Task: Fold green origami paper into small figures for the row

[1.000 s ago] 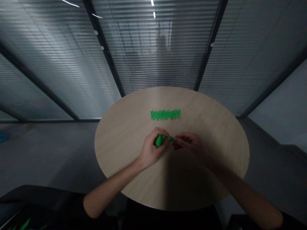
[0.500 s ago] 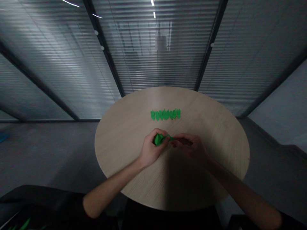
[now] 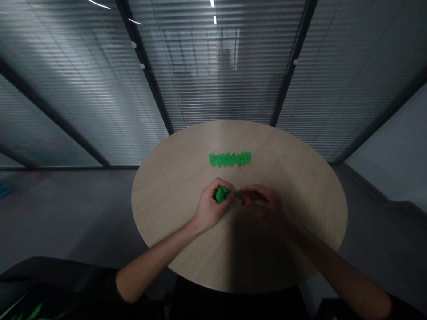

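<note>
A folded piece of green paper (image 3: 221, 194) is held between my hands over the middle of the table. My left hand (image 3: 213, 200) is closed around its wider end, thumb and index finger pinching it. On the right, my right hand (image 3: 262, 200) pinches the thin end of the same paper with its fingertips; its lower fingers lie in shadow. Beyond my hands, several small folded green paper pieces (image 3: 230, 159) lie side by side in a row, pointed at their ends.
The round wooden table (image 3: 173, 178) has its far edge close to a glass wall with blinds (image 3: 227, 98). At lower left is a dark chair or bag (image 3: 50, 284) with green bits near it. A blue item (image 3: 4, 190) lies on the floor at far left.
My right fingertips have shifted slightly at the thin end of the green paper. My left hand and the row of pieces stay in place.
</note>
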`<state>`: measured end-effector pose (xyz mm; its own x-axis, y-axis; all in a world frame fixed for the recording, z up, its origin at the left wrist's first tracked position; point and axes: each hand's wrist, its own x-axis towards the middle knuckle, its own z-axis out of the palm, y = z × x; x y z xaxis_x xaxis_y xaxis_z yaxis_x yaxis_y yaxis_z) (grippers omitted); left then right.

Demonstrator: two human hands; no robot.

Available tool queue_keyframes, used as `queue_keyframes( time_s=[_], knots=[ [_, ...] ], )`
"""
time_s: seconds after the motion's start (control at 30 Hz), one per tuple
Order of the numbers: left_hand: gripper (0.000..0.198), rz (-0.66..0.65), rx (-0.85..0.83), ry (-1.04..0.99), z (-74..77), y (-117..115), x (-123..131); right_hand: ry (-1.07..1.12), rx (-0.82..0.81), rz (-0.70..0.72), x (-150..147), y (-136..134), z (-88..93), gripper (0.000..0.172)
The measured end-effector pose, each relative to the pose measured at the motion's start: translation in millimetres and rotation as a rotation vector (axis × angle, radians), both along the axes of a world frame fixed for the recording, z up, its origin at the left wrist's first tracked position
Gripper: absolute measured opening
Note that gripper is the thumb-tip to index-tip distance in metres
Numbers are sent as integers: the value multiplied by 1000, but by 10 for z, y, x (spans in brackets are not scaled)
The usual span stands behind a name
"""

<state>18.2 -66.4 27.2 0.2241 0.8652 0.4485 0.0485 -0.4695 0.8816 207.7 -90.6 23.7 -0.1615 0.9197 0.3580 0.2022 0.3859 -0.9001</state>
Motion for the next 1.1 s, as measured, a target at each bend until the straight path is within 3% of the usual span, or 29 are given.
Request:
queue_keyframes(
  time_s=[0.23, 0.47, 0.67, 1.1],
  knots=[
    [14, -9, -32, -8, -17, -2, -2, -86, 38, -28, 13, -7, 8, 14],
    [15, -33, 22, -51, -41, -4, -7, 162, -182, 13, 2, 39, -6, 21],
    [15, -55, 85, -49, -34, -11, -2, 208, -299, 57, 21, 65, 22, 25],
    [14, -40, 69, -34, -59, -8, -9, 253, -314, 112, 42, 62, -4, 18]
  ],
)
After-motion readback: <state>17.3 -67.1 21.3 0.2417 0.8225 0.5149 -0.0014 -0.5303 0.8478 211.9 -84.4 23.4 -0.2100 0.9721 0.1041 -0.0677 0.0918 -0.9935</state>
